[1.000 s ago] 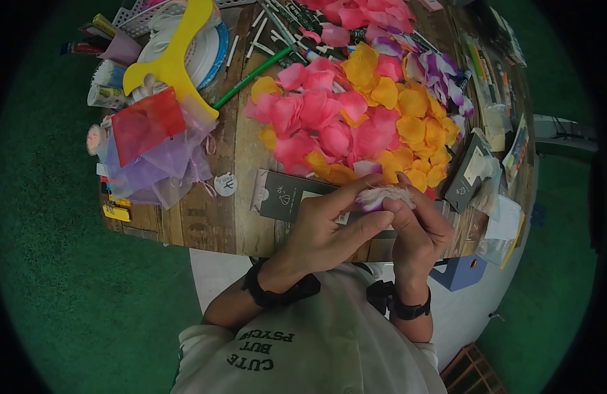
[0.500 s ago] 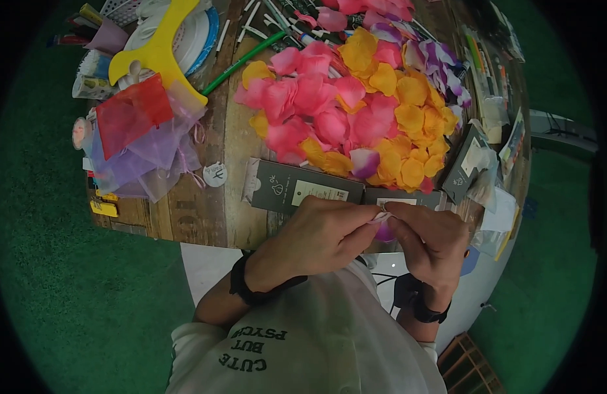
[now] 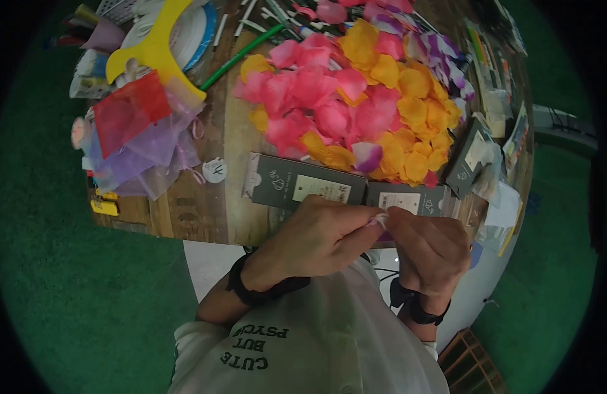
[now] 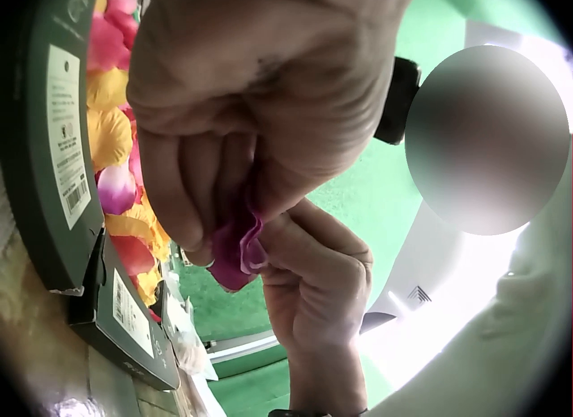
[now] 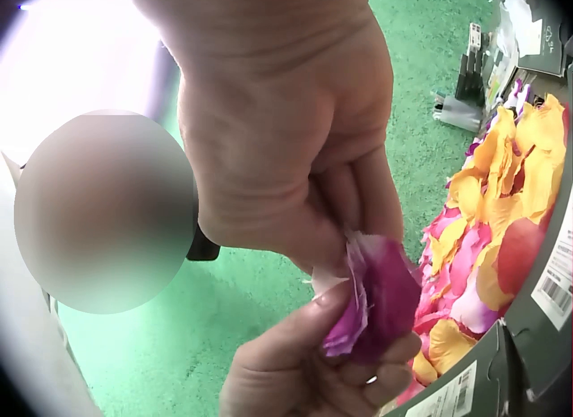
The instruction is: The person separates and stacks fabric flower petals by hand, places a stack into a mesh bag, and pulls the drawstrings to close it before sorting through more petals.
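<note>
My left hand point(image 3: 316, 236) and right hand point(image 3: 431, 249) meet over the table's front edge, both pinching a purple-and-white artificial petal point(image 3: 380, 219) between thumb and fingers. Only a small pale fold of it shows in the head view. From the left wrist, the purple petal point(image 4: 235, 254) hangs bunched below the left fingers, and the right thumb touches its edge. In the right wrist view the petal point(image 5: 385, 287) looks creased, possibly several layers together. Beyond the hands spreads a pile of pink petals point(image 3: 303, 92) and yellow petals point(image 3: 415, 115).
Two dark boxes point(image 3: 303, 184) with white labels lie between the hands and the pile. At left are a red mesh pouch point(image 3: 129, 111), purple pouches point(image 3: 139, 161), a yellow three-armed piece point(image 3: 152, 49) and a green stick point(image 3: 241, 58). Another dark box point(image 3: 467, 157) lies at right.
A second ago the petals sat cupped in the right fingers with the left hand alongside. Both hands have since lowered towards the body, fingertips pinching the petal, and the right hand moved slightly right.
</note>
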### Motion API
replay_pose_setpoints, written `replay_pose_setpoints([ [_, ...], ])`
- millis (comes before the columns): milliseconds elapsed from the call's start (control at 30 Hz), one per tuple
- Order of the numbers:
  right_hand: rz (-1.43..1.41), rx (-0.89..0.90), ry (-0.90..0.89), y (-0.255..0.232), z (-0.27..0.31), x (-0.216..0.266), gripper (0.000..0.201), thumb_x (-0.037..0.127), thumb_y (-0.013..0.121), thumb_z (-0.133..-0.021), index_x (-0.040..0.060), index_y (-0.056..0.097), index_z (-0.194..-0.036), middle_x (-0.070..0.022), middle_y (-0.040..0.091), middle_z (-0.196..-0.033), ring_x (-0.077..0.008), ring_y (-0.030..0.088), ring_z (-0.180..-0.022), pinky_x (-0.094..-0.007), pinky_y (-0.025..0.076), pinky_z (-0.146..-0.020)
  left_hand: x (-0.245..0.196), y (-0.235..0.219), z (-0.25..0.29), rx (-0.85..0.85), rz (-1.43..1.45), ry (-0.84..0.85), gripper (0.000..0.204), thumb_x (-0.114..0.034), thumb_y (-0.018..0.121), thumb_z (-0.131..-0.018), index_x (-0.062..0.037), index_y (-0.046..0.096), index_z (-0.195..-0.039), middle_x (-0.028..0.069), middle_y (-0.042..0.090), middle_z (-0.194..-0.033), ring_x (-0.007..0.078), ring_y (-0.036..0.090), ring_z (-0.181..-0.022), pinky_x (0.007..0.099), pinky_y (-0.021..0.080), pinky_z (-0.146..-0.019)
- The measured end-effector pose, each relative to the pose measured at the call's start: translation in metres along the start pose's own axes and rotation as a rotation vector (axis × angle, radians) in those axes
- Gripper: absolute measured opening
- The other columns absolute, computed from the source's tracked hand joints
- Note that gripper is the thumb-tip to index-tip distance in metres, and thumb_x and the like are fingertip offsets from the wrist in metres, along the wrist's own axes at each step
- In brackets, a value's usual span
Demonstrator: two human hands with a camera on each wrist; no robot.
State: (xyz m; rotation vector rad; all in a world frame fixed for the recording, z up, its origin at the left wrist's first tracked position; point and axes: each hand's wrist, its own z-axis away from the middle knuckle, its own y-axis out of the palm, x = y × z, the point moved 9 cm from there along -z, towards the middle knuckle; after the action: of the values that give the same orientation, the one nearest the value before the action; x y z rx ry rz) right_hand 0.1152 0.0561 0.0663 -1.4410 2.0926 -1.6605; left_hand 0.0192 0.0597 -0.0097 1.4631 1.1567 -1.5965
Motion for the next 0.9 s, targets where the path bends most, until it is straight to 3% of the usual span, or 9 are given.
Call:
replay_pose_setpoints([
  [167, 0.018, -0.143, 0.006, -0.007, 0.01, -0.001, 0.015, 0.002, 0.059, -0.061, 0.0004, 0.065, -0.075, -0.012, 0.067, -0.075, -0.0191, 0.063, -0.053, -0.0253, 0.045, -0.044, -0.002, -0.003, 0.001, 0.001, 0.048, 0.01, 0.021, -0.008, 0.061, -0.079, -0.0019, 0.065, -0.098, 0.0116, 0.057, -0.06, 0.0249, 0.059, -0.052, 0.0314, 0.045, -0.047],
  [367, -0.349, -0.181, 0.062, -0.016, 0.019, -0.009, 0.014, 0.006, 0.057, -0.065, 0.0016, 0.067, -0.073, -0.0118, 0.068, -0.073, -0.018, 0.062, -0.05, -0.0253, 0.044, -0.042, -0.016, 0.003, 0.003, 0.162, 0.093, 0.251, 0.018, -0.005, 0.064, -0.076, 0.0005, 0.066, -0.093, 0.01, 0.059, -0.061, 0.0222, 0.059, -0.05, 0.0312, 0.046, -0.047],
  [467, -0.381, -0.1, 0.076, -0.006, 0.014, -0.019, 0.013, 0.005, 0.06, -0.068, 0.0002, 0.068, -0.076, -0.0106, 0.068, -0.073, -0.02, 0.063, -0.052, -0.0273, 0.047, -0.045, -0.013, 0.002, 0.003, 0.159, 0.069, 0.2, 0.017, -0.006, 0.066, -0.076, 0.0019, 0.066, -0.09, 0.0107, 0.058, -0.061, 0.0236, 0.057, -0.05, 0.0294, 0.045, -0.047],
  [533, -0.357, -0.149, 0.275, 0.004, 0.011, -0.046, 0.012, 0.006, 0.065, -0.069, -0.0018, 0.067, -0.078, -0.0094, 0.068, -0.071, -0.0235, 0.063, -0.052, -0.0289, 0.049, -0.049, 0.002, -0.006, 0.002, 0.105, -0.088, 0.017, 0.014, -0.006, 0.065, -0.08, 0.0025, 0.067, -0.091, 0.007, 0.06, -0.063, 0.0147, 0.054, -0.05, 0.0234, 0.043, -0.048],
  [567, -0.386, -0.067, 0.52, 0.012, 0.016, -0.063, 0.016, 0.008, 0.07, -0.07, -0.0018, 0.067, -0.082, -0.0151, 0.067, -0.086, -0.0305, 0.065, -0.07, -0.0315, 0.052, -0.063, 0.003, -0.004, 0.003, 0.108, -0.095, 0.021, 0.014, -0.006, 0.065, -0.08, 0.0025, 0.067, -0.091, 0.007, 0.06, -0.063, 0.0147, 0.054, -0.05, 0.0234, 0.043, -0.048],
  [600, -0.387, -0.074, 0.52, 0.015, 0.014, -0.069, 0.016, 0.008, 0.07, -0.07, -0.0018, 0.067, -0.082, -0.0151, 0.067, -0.086, -0.0305, 0.065, -0.07, -0.0315, 0.052, -0.063, 0.013, -0.014, 0.006, -0.053, 0.03, -0.075, 0.015, -0.006, 0.064, -0.082, 0.0026, 0.067, -0.093, 0.0036, 0.061, -0.064, 0.0092, 0.052, -0.052, 0.0209, 0.041, -0.049],
  [667, 0.045, -0.13, 0.371, 0.017, -0.002, -0.073, 0.021, 0.01, 0.07, -0.068, -0.0001, 0.067, -0.086, -0.0206, 0.061, -0.107, -0.0341, 0.058, -0.1, -0.0383, 0.046, -0.084, 0.024, -0.033, 0.014, -0.286, 0.187, -0.207, 0.016, -0.006, 0.06, -0.087, 0.0042, 0.066, -0.099, -0.0033, 0.062, -0.073, 0.0002, 0.047, -0.064, 0.0167, 0.04, -0.055],
  [767, 0.112, -0.034, 0.46, 0.038, -0.004, -0.079, 0.026, 0.011, 0.071, -0.066, 0.0028, 0.067, -0.09, -0.0213, 0.053, -0.121, -0.0356, 0.044, -0.119, -0.0474, 0.032, -0.1, 0.037, -0.046, 0.024, -0.456, 0.31, -0.226, 0.018, -0.007, 0.061, -0.087, 0.0054, 0.066, -0.099, -0.0012, 0.063, -0.079, 0.0019, 0.05, -0.068, 0.017, 0.042, -0.06],
  [900, 0.181, 0.026, 0.506, 0.05, -0.003, -0.086, 0.023, 0.011, 0.071, -0.064, 0.0041, 0.068, -0.086, -0.0182, 0.055, -0.12, -0.0351, 0.043, -0.12, -0.0531, 0.026, -0.102, 0.037, -0.049, 0.024, -0.53, 0.352, -0.226, 0.019, -0.008, 0.061, -0.087, 0.0064, 0.065, -0.099, 0.0008, 0.064, -0.083, 0.003, 0.052, -0.072, 0.0172, 0.042, -0.065],
])
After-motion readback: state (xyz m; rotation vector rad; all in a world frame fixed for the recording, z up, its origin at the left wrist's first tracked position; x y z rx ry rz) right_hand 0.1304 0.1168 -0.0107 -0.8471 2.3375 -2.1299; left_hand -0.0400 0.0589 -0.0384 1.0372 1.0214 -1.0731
